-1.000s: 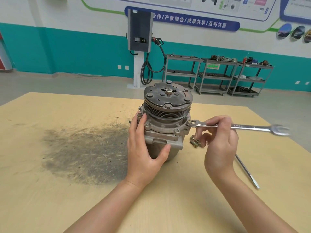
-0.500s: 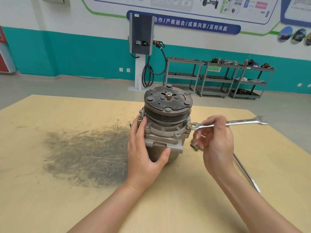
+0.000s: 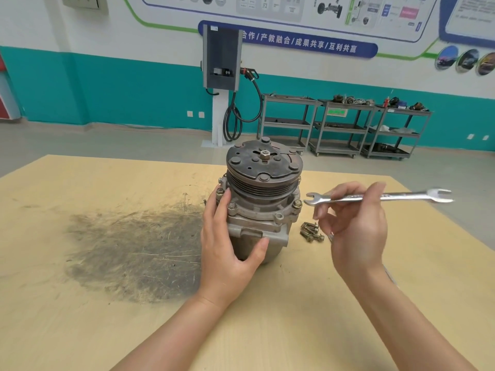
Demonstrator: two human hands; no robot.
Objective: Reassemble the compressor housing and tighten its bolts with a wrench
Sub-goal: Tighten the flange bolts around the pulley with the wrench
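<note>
Our left hand (image 3: 227, 253) grips the compressor (image 3: 261, 207); our right hand (image 3: 356, 231) pinches the wrench (image 3: 375, 197), seemingly just off the right-side bolt (image 3: 296, 203), where it could slip and round it.

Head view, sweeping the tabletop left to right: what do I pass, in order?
Dark smudge on the table → left hand gripping the compressor → compressor → loose bolts → right hand → far open end of the wrench
</note>
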